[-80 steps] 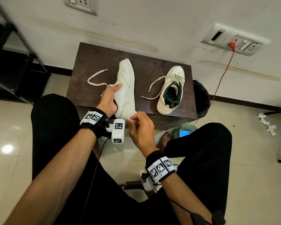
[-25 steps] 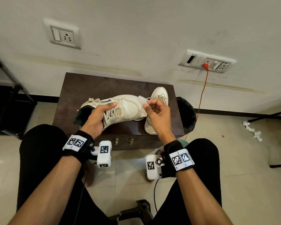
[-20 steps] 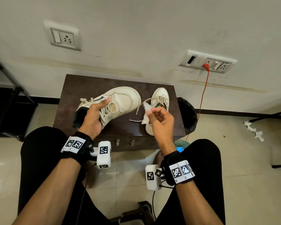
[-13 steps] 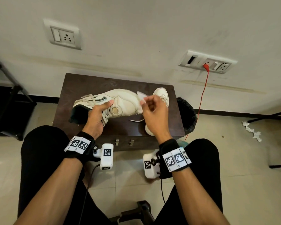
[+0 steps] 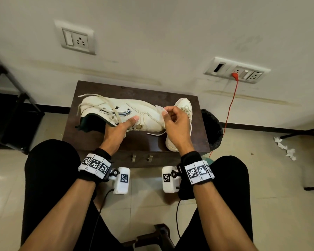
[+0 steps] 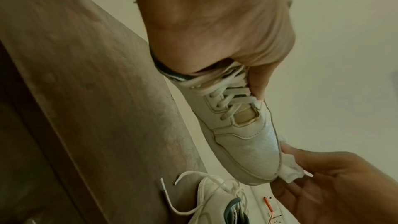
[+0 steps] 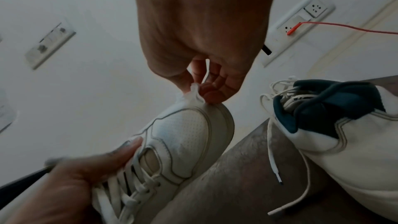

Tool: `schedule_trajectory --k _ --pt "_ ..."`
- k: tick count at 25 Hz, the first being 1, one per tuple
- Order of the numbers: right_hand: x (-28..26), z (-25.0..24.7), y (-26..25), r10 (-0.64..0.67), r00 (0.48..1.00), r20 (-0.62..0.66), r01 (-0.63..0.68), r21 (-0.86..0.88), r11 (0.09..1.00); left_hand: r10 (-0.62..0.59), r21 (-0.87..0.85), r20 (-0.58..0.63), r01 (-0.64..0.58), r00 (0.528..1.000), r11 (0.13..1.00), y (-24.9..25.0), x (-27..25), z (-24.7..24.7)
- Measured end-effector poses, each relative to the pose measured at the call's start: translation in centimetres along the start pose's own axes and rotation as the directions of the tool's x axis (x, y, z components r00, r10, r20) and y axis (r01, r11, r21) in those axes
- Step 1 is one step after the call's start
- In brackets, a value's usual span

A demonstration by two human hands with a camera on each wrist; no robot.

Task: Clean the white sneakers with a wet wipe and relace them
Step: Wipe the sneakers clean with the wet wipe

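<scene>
A sneaker [image 5: 127,115] was gripped by the left hand [image 5: 116,133], toe raised off the counter [image 5: 91,140], so a wet wipe [image 7: 191,95] pinched in the right hand [image 5: 174,124] could reach its tip.

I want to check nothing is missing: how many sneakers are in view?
2. One sneaker is held above the table by the left hand; the other sneaker rests on the table, partly behind the right hand.

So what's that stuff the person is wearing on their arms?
Each bare forearm has a black wristband with a strip of white squares printed in black patterns. A small white camera box with one more pattern hangs inside each wrist, and a thin black cable runs from it. No sleeves or gloves.
</scene>
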State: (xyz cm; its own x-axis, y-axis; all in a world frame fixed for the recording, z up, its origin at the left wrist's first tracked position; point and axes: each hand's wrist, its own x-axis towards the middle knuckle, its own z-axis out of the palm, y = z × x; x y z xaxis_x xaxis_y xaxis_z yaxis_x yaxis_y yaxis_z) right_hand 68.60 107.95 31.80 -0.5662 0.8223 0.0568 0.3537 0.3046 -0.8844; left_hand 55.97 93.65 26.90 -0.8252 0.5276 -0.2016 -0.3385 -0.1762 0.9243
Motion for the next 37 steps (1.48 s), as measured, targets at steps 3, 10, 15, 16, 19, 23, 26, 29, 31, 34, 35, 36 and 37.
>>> schedule_trajectory --k 3,10,15,16,19,23,26,29,31,34,35,36,37 --pt "0.6 0.7 -1.8 -0.144 0.986 0.084 0.153 -0.108 0.982 0.031 0.052 0.053 -0.034 0.998 0.998 -0.1 -0.1 -0.1" --pt "0.0 0.1 -3.2 -0.219 0.955 0.199 0.260 -0.212 0.942 0.010 0.002 0.036 -0.010 0.999 1.000 0.7 0.5 -0.6" --pt "-3.7 -2.7 -1.6 -0.114 0.963 0.242 0.140 -0.093 0.986 -0.050 -0.049 0.069 0.053 0.996 0.997 0.9 0.4 -0.8" --pt "-3.7 -2.8 -2.0 -0.124 0.960 0.250 0.147 -0.076 0.986 -0.062 -0.044 0.085 0.066 0.994 0.997 1.1 0.3 -0.7" --pt "-2.1 -1.7 -4.0 -0.183 0.936 0.300 0.234 -0.145 0.961 -0.049 0.013 0.163 0.048 0.985 0.999 1.5 -0.5 -0.2" --pt "0.6 0.0 -5.2 -0.098 0.923 0.373 0.187 -0.210 0.960 -0.140 0.019 0.298 0.141 0.944 0.990 2.0 -1.2 0.4" --pt "0.1 0.0 -4.7 -0.062 0.909 0.411 0.136 -0.152 0.979 -0.176 -0.034 0.287 0.193 0.942 0.981 2.6 -1.0 0.2" --pt "-1.3 -1.5 -4.3 -0.109 0.859 0.500 0.150 -0.043 0.988 -0.232 -0.123 0.280 0.275 0.932 0.954 2.9 -1.0 0.1" --pt "-1.9 -2.6 -4.5 -0.153 0.809 0.568 0.153 0.050 0.987 -0.258 -0.152 0.278 0.308 0.925 0.939 3.2 -1.0 0.0" --pt "-1.4 -2.6 -4.6 -0.171 0.838 0.519 0.173 0.046 0.984 -0.279 -0.133 0.315 0.333 0.907 0.933 3.8 -1.5 0.4" --pt "-0.8 -2.2 -4.6 -0.170 0.858 0.485 0.181 0.023 0.983 -0.276 -0.122 0.325 0.330 0.904 0.936 4.0 -1.8 0.6" --pt "-0.2 -1.8 -4.4 -0.165 0.875 0.455 0.188 -0.005 0.982 -0.276 -0.103 0.330 0.325 0.903 0.940 4.2 -2.0 0.7" --pt "0.5 -1.4 -4.2 -0.156 0.888 0.433 0.188 -0.032 0.982 -0.279 -0.081 0.332 0.322 0.901 0.943 4.4 -2.3 0.8"
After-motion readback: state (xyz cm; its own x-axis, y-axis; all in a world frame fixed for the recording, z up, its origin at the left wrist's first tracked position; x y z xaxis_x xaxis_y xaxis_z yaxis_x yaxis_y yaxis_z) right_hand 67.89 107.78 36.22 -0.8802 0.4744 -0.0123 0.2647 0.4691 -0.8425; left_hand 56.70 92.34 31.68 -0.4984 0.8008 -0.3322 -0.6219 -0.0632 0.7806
